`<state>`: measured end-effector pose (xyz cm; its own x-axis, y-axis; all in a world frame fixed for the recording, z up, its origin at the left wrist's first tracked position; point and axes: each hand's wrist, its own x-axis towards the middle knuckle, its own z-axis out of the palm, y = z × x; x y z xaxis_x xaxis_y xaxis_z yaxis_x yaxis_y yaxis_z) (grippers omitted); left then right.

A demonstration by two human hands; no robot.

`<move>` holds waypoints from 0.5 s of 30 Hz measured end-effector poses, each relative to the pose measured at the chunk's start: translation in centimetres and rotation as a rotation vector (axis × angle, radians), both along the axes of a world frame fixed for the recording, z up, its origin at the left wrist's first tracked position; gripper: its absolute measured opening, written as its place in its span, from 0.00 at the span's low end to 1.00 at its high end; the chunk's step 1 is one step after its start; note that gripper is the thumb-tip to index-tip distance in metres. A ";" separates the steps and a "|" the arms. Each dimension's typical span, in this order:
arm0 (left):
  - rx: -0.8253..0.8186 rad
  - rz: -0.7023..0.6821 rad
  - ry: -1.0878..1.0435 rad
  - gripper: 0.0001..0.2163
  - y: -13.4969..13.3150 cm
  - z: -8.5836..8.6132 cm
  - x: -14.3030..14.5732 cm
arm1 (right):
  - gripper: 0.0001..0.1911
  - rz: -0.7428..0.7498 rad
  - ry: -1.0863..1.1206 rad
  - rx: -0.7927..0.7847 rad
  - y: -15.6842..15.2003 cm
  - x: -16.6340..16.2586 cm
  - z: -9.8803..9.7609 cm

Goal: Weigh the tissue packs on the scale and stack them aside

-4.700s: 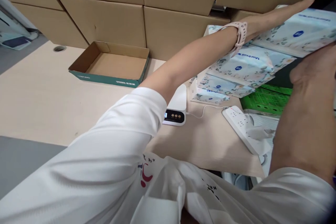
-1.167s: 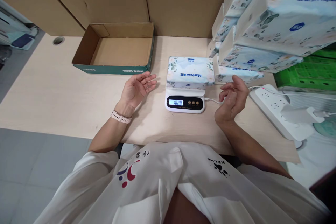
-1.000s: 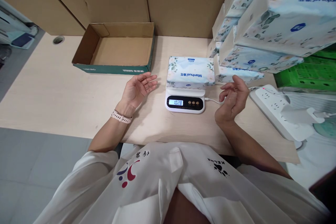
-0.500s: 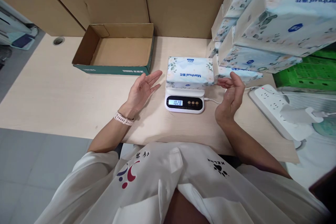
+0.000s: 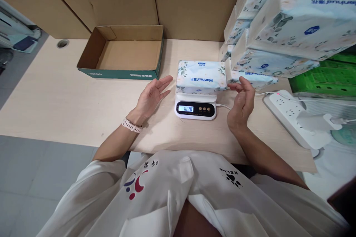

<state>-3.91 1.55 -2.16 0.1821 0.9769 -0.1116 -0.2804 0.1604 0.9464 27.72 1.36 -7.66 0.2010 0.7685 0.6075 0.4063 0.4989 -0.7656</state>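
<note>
A tissue pack (image 5: pixel 201 76) with a blue floral wrapper lies flat on a white kitchen scale (image 5: pixel 195 115). The lit display (image 5: pixel 185 108) on the scale's front shows digits that look like 1028; a decimal point is hard to make out. My left hand (image 5: pixel 152 96) is open just left of the pack, fingers stretched toward it and a little apart from it. On the other side, my right hand (image 5: pixel 241 103) is open with its fingers curved near the pack's right end. Whether those fingertips touch it I cannot tell. Neither hand holds anything.
An open cardboard box (image 5: pixel 119 73) with a green outside stands at the back left. Several more tissue packs (image 5: pixel 303 18) are stacked at the right. Beside them are a green crate (image 5: pixel 322 81) and a white power strip (image 5: pixel 297 118) with a plugged-in adapter. A cable (image 5: pixel 224 106) runs from the scale.
My right hand has shifted slightly left, closer to the pack. My left hand has moved a touch to the right. Pack and scale stay put.
</note>
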 end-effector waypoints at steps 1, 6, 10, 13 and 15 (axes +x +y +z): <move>-0.004 -0.002 0.000 0.28 0.0 0.0 0.0 | 0.27 -0.002 -0.006 -0.002 0.0 0.0 0.0; -0.025 0.023 0.008 0.26 -0.3 0.5 0.4 | 0.26 -0.015 -0.032 -0.013 -0.1 0.0 0.2; -0.027 0.025 0.028 0.25 -0.5 0.7 0.6 | 0.28 -0.054 -0.069 -0.053 -0.4 -0.1 0.4; 0.002 0.016 0.051 0.24 -0.5 0.3 0.6 | 0.28 -0.068 -0.115 -0.086 -0.6 -0.2 0.9; 0.044 0.006 0.094 0.25 -0.3 -0.3 0.6 | 0.30 -0.090 -0.164 -0.130 -0.8 -0.4 1.3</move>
